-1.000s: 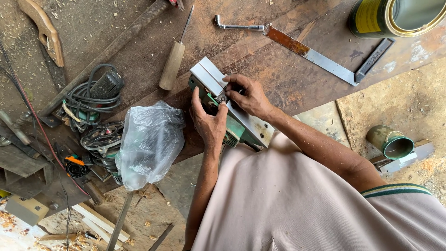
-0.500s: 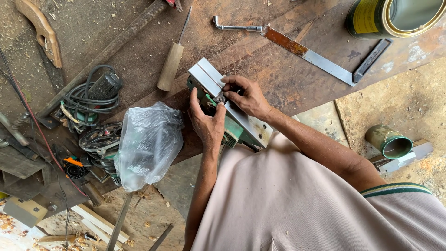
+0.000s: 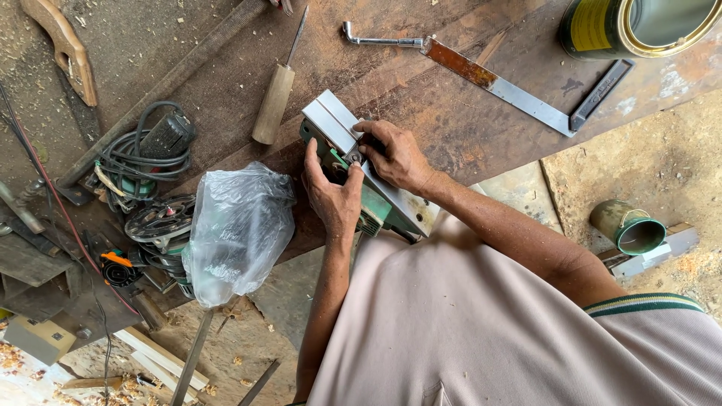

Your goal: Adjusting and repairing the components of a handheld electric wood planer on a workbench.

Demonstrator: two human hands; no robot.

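Note:
A green electric planer (image 3: 380,207) lies upside down on a worn wooden workbench (image 3: 444,113), its flat silver sole (image 3: 331,120) facing up. My left hand (image 3: 331,192) clasps the planer's green side near the middle, thumb pressed at the blade slot. My right hand (image 3: 395,154) rests on the sole from the right, fingertips pinched at the same slot. Whatever small part the fingertips touch is hidden between them.
A wooden-handled file (image 3: 274,98), a bent socket wrench (image 3: 376,39), a metal try square (image 3: 519,86) and a large yellow-green can (image 3: 639,26) lie on the bench. A clear plastic bag (image 3: 237,229), coiled cables (image 3: 143,150) and power tools sit left. A small tin (image 3: 628,225) stands right.
Both hands stay at the planer's blade slot; the fingers shift only slightly. The planer has not moved.

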